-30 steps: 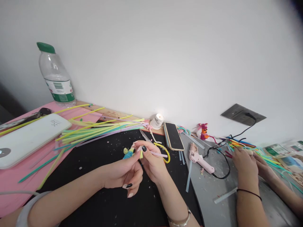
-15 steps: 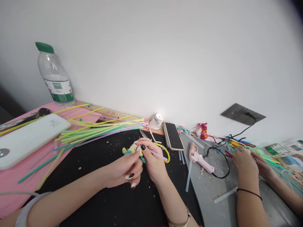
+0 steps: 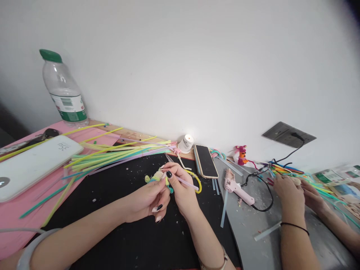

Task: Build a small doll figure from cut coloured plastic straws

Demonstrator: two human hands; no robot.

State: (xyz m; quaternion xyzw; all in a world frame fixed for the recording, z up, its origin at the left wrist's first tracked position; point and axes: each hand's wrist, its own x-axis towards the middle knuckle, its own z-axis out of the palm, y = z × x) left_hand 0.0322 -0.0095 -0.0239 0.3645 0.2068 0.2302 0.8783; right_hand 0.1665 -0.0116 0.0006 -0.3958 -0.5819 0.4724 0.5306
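My left hand (image 3: 152, 202) is closed around a small figure of twisted pipe cleaners (image 3: 152, 177) in yellow, green and blue. Its lower part is hidden by my fingers. Pressed close against it, my right hand (image 3: 184, 193) pinches at the figure with thumb and index finger. A lilac pipe cleaner (image 3: 189, 184) passes through the right hand and sticks out to the right. Behind the right hand curves a yellow pipe cleaner loop (image 3: 200, 183); whether it joins the figure is hidden. Both hands are above a black mat (image 3: 118, 232).
Loose pipe cleaners (image 3: 95, 159) lie at back left, near a white power bank (image 3: 39, 165) and a bottle (image 3: 66, 93). A paper cup (image 3: 186, 143) and phone (image 3: 206, 161) stand beyond my hands. Right are a pink glue gun (image 3: 239, 193) and a co-worker's hands (image 3: 291, 191).
My hands stay together on the figure, with only slight finger movement. The co-worker's hands have shifted a little, and a pale round piece shows more between them.
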